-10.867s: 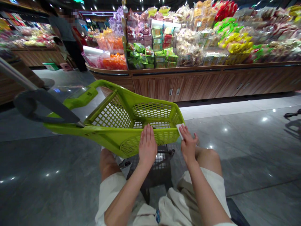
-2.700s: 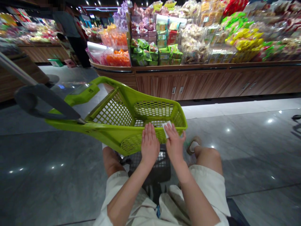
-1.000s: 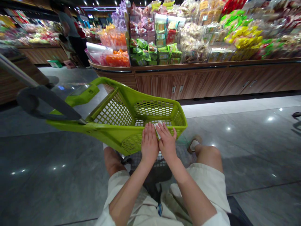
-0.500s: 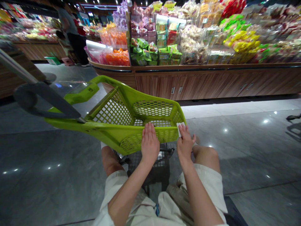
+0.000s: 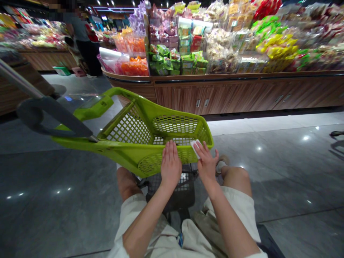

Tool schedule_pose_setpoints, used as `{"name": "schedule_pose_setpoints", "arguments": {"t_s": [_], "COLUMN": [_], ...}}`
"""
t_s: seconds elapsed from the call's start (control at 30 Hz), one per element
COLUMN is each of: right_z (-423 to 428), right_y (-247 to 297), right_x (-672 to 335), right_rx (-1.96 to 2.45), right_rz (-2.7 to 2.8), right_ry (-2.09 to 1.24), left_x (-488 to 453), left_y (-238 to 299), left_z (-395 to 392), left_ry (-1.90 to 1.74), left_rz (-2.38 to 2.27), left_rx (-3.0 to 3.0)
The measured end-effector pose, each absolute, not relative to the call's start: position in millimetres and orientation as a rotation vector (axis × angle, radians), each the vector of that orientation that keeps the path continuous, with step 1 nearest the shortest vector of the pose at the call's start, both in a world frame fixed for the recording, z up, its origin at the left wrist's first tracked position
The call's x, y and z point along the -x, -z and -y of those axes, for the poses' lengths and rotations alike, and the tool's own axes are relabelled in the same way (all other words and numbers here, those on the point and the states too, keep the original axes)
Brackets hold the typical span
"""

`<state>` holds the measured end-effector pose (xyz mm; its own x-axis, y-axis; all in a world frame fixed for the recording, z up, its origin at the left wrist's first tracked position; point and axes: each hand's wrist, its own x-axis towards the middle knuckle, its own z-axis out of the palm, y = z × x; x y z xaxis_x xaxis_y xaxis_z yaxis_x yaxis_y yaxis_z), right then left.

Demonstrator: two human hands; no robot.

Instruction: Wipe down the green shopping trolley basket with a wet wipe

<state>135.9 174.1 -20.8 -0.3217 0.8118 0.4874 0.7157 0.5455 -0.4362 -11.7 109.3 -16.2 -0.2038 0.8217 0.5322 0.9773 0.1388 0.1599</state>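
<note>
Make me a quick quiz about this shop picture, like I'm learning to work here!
1. Which hand is touching the white wipe, left or right?
2. True or false: the left hand lies flat against the front wall of the lime-green basket.
3. Fill in the blank: the bags of snacks are piled on a counter with ____ front panels.

Key: 1. The right hand. 2. True. 3. Wood-grain.
</note>
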Motion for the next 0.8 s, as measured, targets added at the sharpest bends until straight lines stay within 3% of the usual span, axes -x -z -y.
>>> {"name": "schedule_pose_setpoints", "arguments": {"t_s": [0.3,0.57,0.8], "right_z": [-190.8,-156.3,-179.0], "right_y": [33.5,2.0,21.9], "right_x": [-152.8,-73.4,-130.4], "right_rx": [1.453,1.110,1.172], "right_rz": [1.713,2.155,2.152], "right_ry": [-0.335,-0.336,-0.169], "left_x": [9.2,11.2,15.5], "left_y": [16.7,19.0,18.6], "left_z": [-114.1,-114.4,-111.8], "left_ry": [0.712,0.660,0.679], "left_rz": [2.109,2.109,2.106], "left_rx": [1.731,1.711,1.748]}}
